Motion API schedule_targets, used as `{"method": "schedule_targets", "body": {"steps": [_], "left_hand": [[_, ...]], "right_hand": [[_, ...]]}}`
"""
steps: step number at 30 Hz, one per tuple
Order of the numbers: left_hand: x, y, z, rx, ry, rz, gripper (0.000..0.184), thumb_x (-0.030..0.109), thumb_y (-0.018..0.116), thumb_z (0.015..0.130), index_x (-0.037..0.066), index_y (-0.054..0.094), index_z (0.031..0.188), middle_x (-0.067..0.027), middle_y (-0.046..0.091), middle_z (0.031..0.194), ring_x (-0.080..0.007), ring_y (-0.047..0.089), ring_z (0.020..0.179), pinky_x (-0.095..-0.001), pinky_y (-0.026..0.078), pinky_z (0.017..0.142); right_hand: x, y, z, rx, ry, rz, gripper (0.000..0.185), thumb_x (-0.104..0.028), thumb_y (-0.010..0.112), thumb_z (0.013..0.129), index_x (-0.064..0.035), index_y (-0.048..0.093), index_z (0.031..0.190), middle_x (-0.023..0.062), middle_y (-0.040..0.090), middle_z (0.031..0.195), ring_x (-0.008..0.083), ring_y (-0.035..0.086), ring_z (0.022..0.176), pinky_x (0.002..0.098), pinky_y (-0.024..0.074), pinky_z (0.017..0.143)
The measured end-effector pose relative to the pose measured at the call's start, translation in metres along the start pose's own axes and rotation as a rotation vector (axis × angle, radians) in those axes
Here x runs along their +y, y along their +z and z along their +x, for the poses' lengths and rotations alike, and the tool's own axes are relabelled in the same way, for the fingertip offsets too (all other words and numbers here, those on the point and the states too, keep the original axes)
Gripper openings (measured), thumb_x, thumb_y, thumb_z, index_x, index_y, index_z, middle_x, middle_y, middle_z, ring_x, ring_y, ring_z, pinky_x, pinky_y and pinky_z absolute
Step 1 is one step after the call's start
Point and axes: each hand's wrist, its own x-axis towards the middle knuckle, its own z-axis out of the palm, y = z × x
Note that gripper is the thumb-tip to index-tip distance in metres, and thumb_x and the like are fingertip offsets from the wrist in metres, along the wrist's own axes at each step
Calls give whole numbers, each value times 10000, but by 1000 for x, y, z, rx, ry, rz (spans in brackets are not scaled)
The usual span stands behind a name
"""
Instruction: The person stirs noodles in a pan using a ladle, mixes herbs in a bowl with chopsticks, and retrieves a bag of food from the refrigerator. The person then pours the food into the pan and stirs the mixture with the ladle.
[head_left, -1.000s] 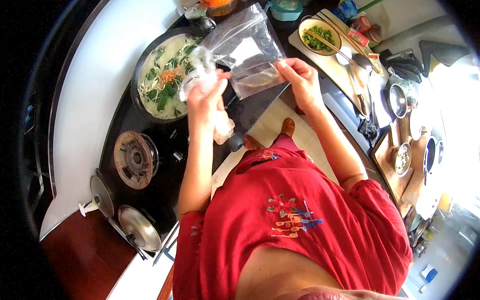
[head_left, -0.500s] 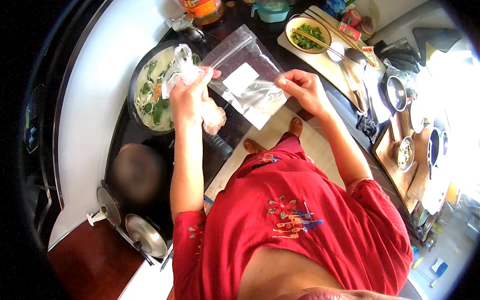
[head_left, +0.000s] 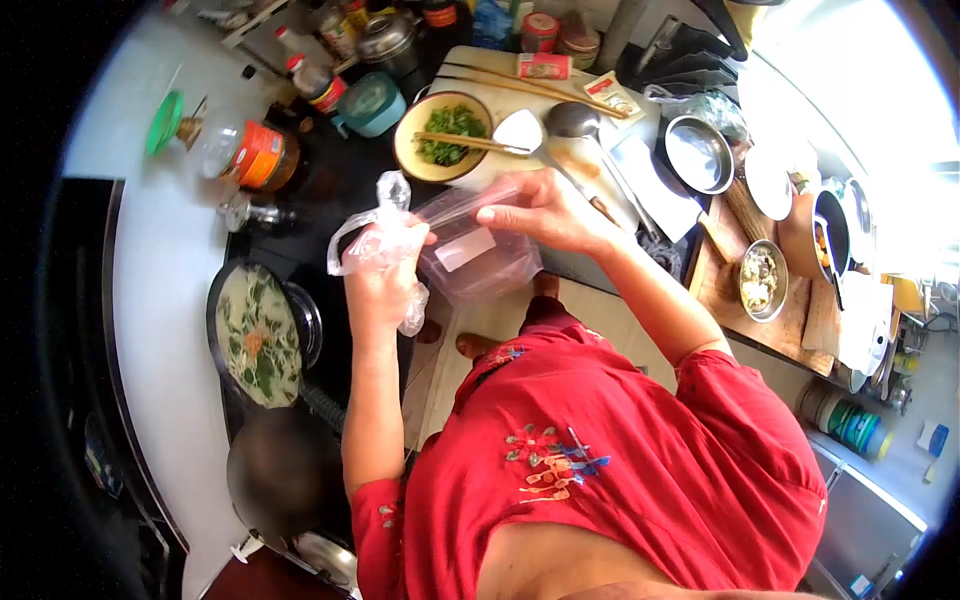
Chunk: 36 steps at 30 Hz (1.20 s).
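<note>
My left hand point(head_left: 378, 285) is closed around a crumpled clear plastic bag point(head_left: 388, 192), which bunches out above and below the fist. Its thumb and finger also pinch one edge of a clear zip bag point(head_left: 505, 278) with a white label point(head_left: 466, 249). Closed on the upper edge of the same zip bag is my right hand point(head_left: 555, 213). The zip bag hangs between both hands, over the floor at the counter's edge. Left of my left hand, a pan point(head_left: 222, 300) on the stove holds pale broth, green leaves and an orange-brown clump.
A yellow bowl point(head_left: 402, 150) of chopped greens with chopsticks point(head_left: 470, 142) stands beyond my hands. On the right lie a ladle point(head_left: 573, 120), a cleaver point(head_left: 655, 190), a metal bowl point(head_left: 699, 155) and a wooden board point(head_left: 722, 300). An oil bottle point(head_left: 250, 155) stands at the upper left.
The view has turned toward the counter. My right hand has come closer to my left at the zip bag's top, and the bag, flat and spread before, is now drawn together along its upper edge.
</note>
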Motion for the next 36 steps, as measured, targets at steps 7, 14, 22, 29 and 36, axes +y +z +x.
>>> {"method": "schedule_targets", "body": {"steps": [7,14,22,29,36], "left_hand": [[5,104,54,-174,20,-64,77,47,586,798,-6,582,853,-56,605,725,-112,566,664,-251,440,613],[9,162,79,-301,-17,-87,109,50,632,761,2,610,857,-46,615,768,-109,557,696,-252,442,653],[15,165,85,-215,-112,-219,262,113,602,805,0,570,1039,-61,637,888,-9,395,478,-155,303,409],[1,152,78,-95,-278,-346,222,106,608,812,-1,579,1004,-66,636,826,-11,382,429,-154,319,382],[-14,145,74,-30,-282,-393,234,119,611,810,-13,576,1000,-81,637,822,-14,384,436,-158,321,393]], "right_hand": [[16,-100,-25,228,-7,8,241,-252,658,798,-17,634,844,39,617,769,90,527,692,246,430,614],[17,-173,-41,274,-124,-243,188,-226,671,754,-45,650,799,17,598,771,109,525,731,237,398,657],[39,-279,-21,1008,-259,-756,294,-309,515,860,-63,653,944,130,620,856,232,576,799,344,443,731],[50,-331,25,1122,-28,-533,293,-255,437,899,-42,609,1004,138,601,740,183,611,544,307,477,531],[84,-322,75,1097,-20,-546,229,-215,499,848,-4,582,887,168,589,749,333,564,762,428,436,704]]}}
